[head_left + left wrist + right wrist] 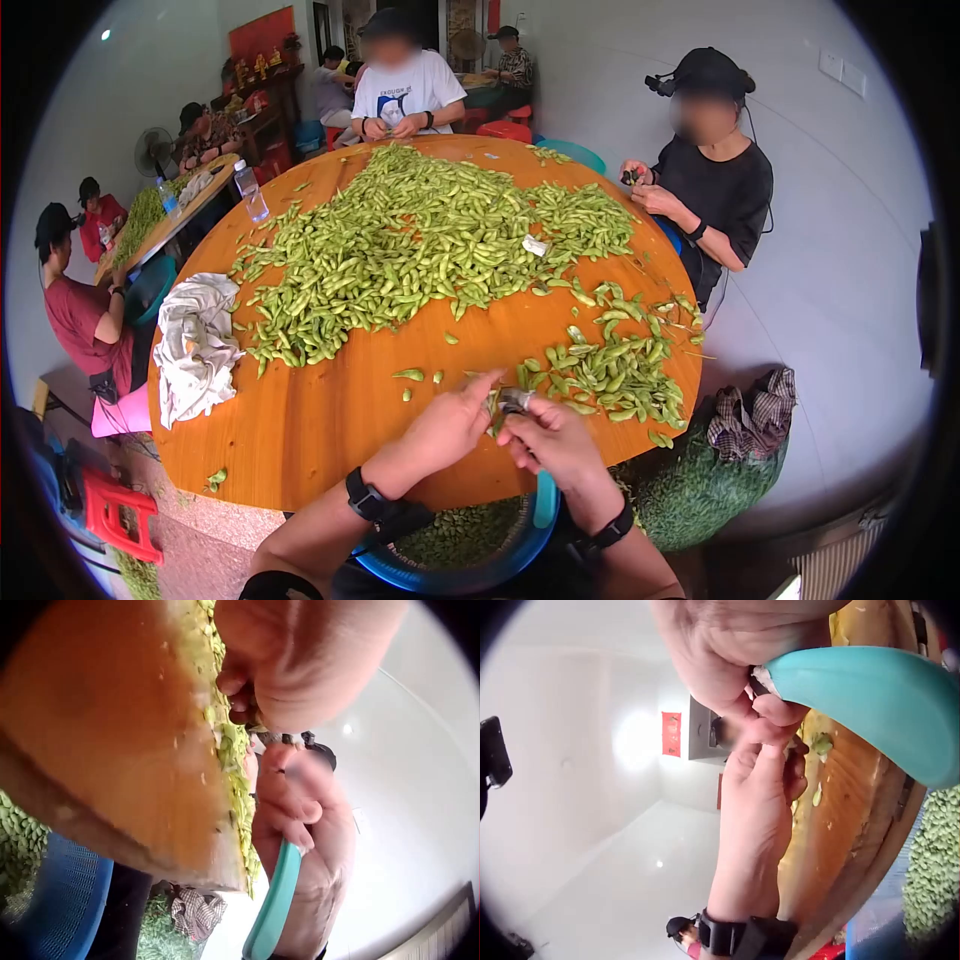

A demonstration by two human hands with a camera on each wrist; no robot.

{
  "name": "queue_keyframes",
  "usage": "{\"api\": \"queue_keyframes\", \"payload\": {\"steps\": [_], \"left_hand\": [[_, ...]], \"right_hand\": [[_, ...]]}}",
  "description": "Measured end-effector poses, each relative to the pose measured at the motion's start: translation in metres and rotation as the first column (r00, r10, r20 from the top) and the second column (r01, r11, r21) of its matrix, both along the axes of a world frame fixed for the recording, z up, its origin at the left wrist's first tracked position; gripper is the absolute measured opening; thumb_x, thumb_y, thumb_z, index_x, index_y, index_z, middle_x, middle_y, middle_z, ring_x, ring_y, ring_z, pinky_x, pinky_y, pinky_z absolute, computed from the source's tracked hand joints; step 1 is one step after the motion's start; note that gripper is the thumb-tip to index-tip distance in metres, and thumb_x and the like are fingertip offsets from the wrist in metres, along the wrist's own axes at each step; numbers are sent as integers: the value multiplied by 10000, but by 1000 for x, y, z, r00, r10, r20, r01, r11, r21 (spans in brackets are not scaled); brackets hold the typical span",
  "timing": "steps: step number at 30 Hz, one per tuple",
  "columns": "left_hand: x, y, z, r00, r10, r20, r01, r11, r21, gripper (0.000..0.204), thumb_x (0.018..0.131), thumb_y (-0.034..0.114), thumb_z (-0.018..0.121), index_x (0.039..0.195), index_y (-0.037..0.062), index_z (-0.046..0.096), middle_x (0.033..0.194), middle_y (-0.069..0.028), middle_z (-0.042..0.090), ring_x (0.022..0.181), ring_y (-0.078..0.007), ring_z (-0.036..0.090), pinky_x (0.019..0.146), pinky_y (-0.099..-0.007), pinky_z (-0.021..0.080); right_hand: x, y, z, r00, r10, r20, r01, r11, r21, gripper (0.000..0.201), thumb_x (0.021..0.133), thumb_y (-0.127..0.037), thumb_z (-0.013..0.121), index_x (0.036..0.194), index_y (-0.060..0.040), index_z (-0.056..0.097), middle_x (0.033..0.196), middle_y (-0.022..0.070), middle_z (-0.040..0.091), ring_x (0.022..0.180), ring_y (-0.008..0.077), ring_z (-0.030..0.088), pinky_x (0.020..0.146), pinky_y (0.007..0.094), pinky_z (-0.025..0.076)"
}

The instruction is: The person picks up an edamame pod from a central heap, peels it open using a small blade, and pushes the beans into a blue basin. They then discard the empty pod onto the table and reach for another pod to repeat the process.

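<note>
Both hands meet above the near right edge of the round wooden table [330, 440]. My right hand [560, 445] grips a tool with a teal handle [862, 697]; its handle sticks out below the palm, and fingers mostly hide its metal end. Opposite it, my left hand [445, 430] pinches a green pod [494, 422], largely covered by the fingers. A small heap of green pods [620, 375] lies just beyond the hands. Below the table edge, a blue basket [94, 900] with green beans in it sits at my lap.
A large pile of pods [400, 240] covers the table's middle. White cloth [195, 345] lies at the left edge, near a water bottle [250, 190]. Right of my lap stands a full green sack [715, 495]. People sit opposite and at right.
</note>
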State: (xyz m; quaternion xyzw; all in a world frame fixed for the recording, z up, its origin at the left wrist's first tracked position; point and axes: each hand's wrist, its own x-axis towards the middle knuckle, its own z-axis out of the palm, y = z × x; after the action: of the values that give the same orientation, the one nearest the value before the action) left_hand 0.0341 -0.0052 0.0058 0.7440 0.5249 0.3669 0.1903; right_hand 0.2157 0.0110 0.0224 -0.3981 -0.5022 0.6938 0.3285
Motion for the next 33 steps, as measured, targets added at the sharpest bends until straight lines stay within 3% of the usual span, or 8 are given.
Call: {"api": "queue_keyframes", "payload": {"steps": [5, 10, 17, 23, 25, 27, 30, 33], "left_hand": [[8, -8, 8, 1000, 0, -27, -5, 984, -180, 539, 890, 19, 449, 1407, 66, 303, 883, -264, 630, 802, -437, 632, 697, -496, 511], [13, -7, 4, 993, -36, 115, 55, 983, -172, 503, 869, -22, 430, 1365, 49, 388, 863, -179, 628, 805, -367, 644, 722, -422, 518], [11, -10, 5, 999, 11, 45, -3, 984, -178, 445, 848, -40, 435, 1286, 30, 480, 858, -154, 616, 763, -316, 633, 730, -373, 512], [16, -9, 0, 999, 27, 22, -26, 999, -37, 425, 867, -9, 471, 1291, 28, 462, 888, -182, 629, 803, -353, 639, 743, -395, 513], [25, -11, 10, 997, 68, 31, -60, 979, -194, 450, 881, 15, 480, 1325, 33, 414, 962, -220, 634, 862, -393, 636, 771, -421, 516], [33, -13, 9, 999, 53, 3, -52, 987, -153, 465, 879, 19, 484, 1335, 36, 395, 979, -232, 630, 880, -404, 633, 783, -434, 515], [39, -17, 7, 999, 43, -29, -46, 991, -128, 485, 873, 24, 492, 1344, 41, 377, 997, -250, 624, 906, -424, 626, 799, -459, 513], [41, -23, 10, 999, 42, -20, -45, 977, -209, 486, 859, 9, 494, 1333, 38, 390, 993, -247, 626, 917, -432, 621, 795, -474, 515]], "right_hand": [[-13, -4, -13, 998, -57, 20, 53, 983, 174, 106, 928, -70, 528, 993, -36, 604, 771, 26, 629, 527, 48, 533, 415, 184, 379], [-8, -3, -13, 995, -96, -21, 98, 989, 111, 96, 919, -50, 535, 946, -27, 624, 752, 29, 630, 509, 51, 528, 417, 192, 381], [8, 4, -15, 979, -202, -43, 205, 971, 120, 105, 920, -36, 540, 979, -22, 627, 763, 56, 658, 484, 57, 533, 377, 187, 354], [25, 15, -10, 965, -261, 31, 254, 956, 144, 70, 900, -53, 579, 938, -15, 625, 683, 13, 605, 481, 46, 499, 418, 196, 380], [16, 5, 2, 982, -180, 63, 168, 972, 163, 57, 897, -78, 604, 885, -22, 606, 670, 7, 590, 490, 34, 492, 431, 187, 389], [11, 0, -2, 985, -159, 63, 144, 970, 196, 77, 883, -85, 634, 861, -21, 596, 670, 4, 586, 495, 31, 476, 443, 196, 392], [0, 2, -23, 965, -243, 96, 163, 848, 503, 74, 844, -54, 661, 874, -11, 608, 660, -7, 568, 499, 42, 464, 446, 227, 384], [1, 2, -30, 967, -232, 104, 157, 867, 473, 61, 840, -43, 650, 872, -15, 608, 637, -12, 553, 497, 38, 468, 440, 226, 384]]}}
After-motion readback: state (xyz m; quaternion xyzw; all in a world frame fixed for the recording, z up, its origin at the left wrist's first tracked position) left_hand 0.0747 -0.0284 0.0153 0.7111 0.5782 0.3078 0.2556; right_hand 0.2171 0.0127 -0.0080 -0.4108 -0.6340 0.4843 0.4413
